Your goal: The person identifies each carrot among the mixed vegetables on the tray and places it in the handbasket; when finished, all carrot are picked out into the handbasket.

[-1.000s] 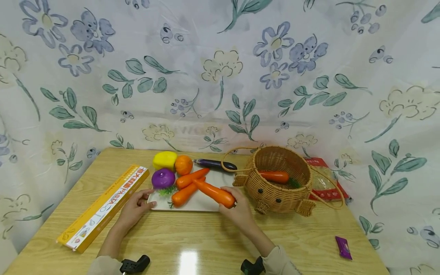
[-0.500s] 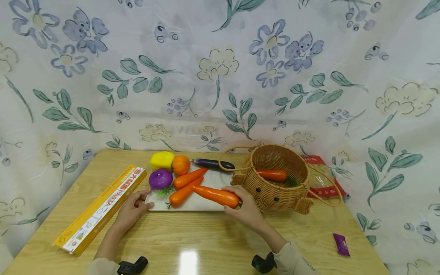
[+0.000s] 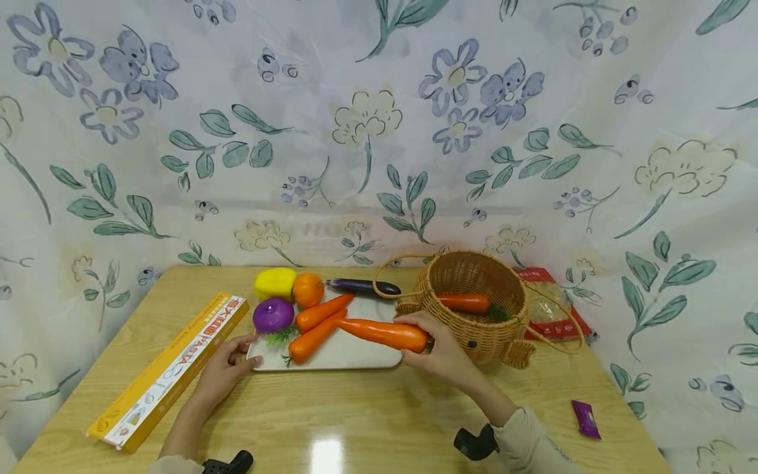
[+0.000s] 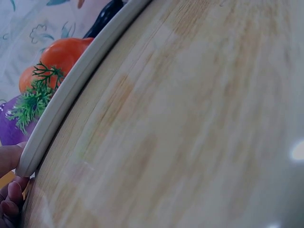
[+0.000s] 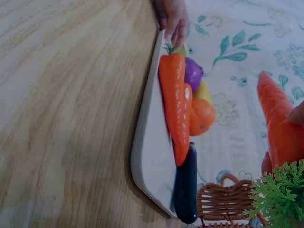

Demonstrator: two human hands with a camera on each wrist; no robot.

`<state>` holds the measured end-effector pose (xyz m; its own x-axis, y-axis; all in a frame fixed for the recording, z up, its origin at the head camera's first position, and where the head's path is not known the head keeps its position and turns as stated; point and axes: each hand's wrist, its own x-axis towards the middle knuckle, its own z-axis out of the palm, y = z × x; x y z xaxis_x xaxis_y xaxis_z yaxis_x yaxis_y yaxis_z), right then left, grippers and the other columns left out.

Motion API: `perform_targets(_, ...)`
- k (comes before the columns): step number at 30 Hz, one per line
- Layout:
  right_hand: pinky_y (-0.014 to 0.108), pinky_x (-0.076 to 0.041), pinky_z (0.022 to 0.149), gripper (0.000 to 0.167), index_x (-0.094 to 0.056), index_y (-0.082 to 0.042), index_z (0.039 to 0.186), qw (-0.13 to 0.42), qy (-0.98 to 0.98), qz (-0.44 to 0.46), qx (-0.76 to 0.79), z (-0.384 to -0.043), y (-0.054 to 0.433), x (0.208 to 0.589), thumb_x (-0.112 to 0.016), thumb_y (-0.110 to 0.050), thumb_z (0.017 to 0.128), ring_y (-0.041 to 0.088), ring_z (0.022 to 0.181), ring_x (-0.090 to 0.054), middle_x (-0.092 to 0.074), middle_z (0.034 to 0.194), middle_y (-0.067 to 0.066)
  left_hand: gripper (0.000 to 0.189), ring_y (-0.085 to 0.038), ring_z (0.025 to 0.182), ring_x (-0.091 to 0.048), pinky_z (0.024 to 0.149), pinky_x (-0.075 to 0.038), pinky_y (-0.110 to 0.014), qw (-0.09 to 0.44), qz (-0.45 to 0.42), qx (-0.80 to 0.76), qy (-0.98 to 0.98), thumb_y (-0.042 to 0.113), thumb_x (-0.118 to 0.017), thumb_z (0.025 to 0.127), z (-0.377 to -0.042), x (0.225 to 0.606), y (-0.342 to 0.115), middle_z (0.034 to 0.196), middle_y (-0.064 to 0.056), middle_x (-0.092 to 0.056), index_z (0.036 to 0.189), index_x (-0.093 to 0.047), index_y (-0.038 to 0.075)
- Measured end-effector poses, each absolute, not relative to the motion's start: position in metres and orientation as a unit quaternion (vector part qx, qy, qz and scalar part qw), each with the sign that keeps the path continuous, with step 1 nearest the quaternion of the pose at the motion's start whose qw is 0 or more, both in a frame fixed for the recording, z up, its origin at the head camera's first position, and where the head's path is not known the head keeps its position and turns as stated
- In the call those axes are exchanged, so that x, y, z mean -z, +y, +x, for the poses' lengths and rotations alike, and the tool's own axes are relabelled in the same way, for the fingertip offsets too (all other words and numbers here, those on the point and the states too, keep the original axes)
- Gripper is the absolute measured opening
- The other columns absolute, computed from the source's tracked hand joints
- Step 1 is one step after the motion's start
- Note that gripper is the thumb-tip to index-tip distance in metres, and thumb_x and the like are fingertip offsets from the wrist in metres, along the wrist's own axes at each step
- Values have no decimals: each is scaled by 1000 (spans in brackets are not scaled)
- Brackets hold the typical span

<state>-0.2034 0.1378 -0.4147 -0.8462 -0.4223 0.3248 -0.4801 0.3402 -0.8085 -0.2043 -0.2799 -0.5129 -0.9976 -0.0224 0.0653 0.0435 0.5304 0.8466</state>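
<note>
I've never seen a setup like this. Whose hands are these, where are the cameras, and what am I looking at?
There is no robot here: these are a person's own bare hands. The wide view comes from a camera on the head, looking forward and down; the close views come from cameras on each wrist.

On the wood-grained table is a white tray bearing two carrots and a purple onion. Toward its far side are a yellow piece, an orange piece and an eggplant. A pasta box lies to the left; to the right is a wicker basket with another carrot inside, a red packet behind it.

The left hand pinches the tray's near corner. The right hand has a third carrot in its grip, held up off the tray.
</note>
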Motion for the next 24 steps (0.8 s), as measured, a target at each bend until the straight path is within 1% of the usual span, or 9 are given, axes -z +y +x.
perform_targets(3, 30, -47, 84, 48, -66, -16, 126, 19, -818, 279, -502, -204, 144, 412, -75, -2, 81, 17, 99, -56, -62, 125, 5, 48, -6, 79, -41, 67, -36, -22, 36, -6, 485, -874, 20, -68, 94, -204, 515, -279, 113, -14, -50, 136, -55, 0)
perform_targets(7, 31, -48, 77, 47, -65, -13, 127, 5, -814, 287, -506, -206, 154, 407, -72, 0, 82, 20, 92, -55, -61, 121, 9, 48, -6, 79, -42, 68, -37, -22, 39, -11, 489, -872, 20, -68, 94, -204, 516, -279, 113, -14, -50, 135, -55, 0)
perform_targets(10, 31, -48, 75, 46, -64, -13, 127, -5, -816, 287, -501, -207, 162, 403, -71, -1, 84, 21, 91, -54, -60, 121, 11, 48, -6, 79, -42, 68, -37, -22, 38, -11, 491, -871, 21, -68, 94, -204, 516, -279, 113, -14, -50, 135, -55, 0)
perform_targets(13, 33, -48, 75, 46, -64, -14, 128, -9, -821, 284, -495, -210, 169, 398, -71, -4, 84, 23, 91, -54, -60, 123, 11, 48, -6, 79, -42, 68, -37, -22, 38, -7, 487, -873, 21, -69, 94, -204, 516, -279, 112, -14, -50, 135, -56, 0)
perform_targets(14, 33, -48, 77, 45, -64, -15, 128, -10, -826, 280, -489, -210, 172, 396, -72, -5, 85, 22, 92, -54, -60, 123, 11, 49, -6, 79, -42, 68, -37, -22, 37, -5, 485, -874, 21, -69, 94, -204, 517, -280, 113, -14, -50, 136, -55, 0)
perform_targets(21, 37, -47, 80, 46, -63, -16, 129, -21, -845, 251, -472, -217, 190, 385, -73, -5, 85, 25, 95, -55, -60, 123, 10, 48, -5, 80, -43, 67, -38, -22, 39, -4, 480, -877, 21, -70, 93, -205, 519, -281, 113, -14, -50, 135, -56, 1)
perform_targets(24, 37, -47, 79, 46, -63, -16, 129, -22, -845, 250, -472, -222, 200, 378, -72, -4, 85, 27, 95, -55, -59, 123, 11, 48, -5, 79, -43, 67, -38, -22, 42, -6, 481, -876, 21, -70, 93, -205, 518, -280, 113, -14, -50, 134, -57, 1)
